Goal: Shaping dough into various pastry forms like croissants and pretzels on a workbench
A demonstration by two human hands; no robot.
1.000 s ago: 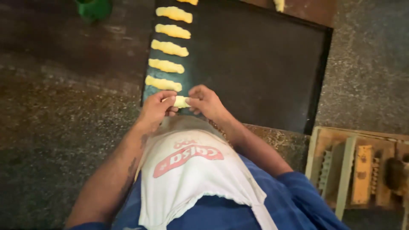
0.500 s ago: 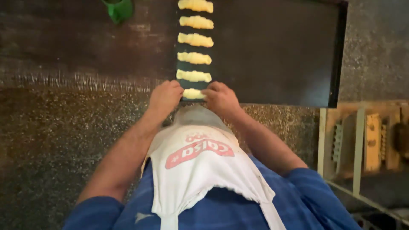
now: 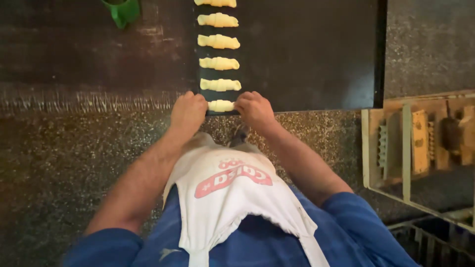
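Both hands at near edge of black baking tray (image 3: 316, 54), working one pale dough roll (image 3: 221, 106). L hand (image 3: 188, 110) curled, fingers on roll's left end; R hand (image 3: 254, 108) curled likewise on right end, so roll sits pinched btwn the two, resting on tray. Five more shaped rolls (image 3: 219, 63) lined up in a column beyond it, apart from each other. Green cup (image 3: 122, 10) far left on dark counter. Wooden rack (image 3: 420, 143) to the right. White apron (image 3: 232, 198) over blue shirt.

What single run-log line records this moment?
left hand: on dough roll left end | right hand: on right end | roll: nearest in row on dark tray
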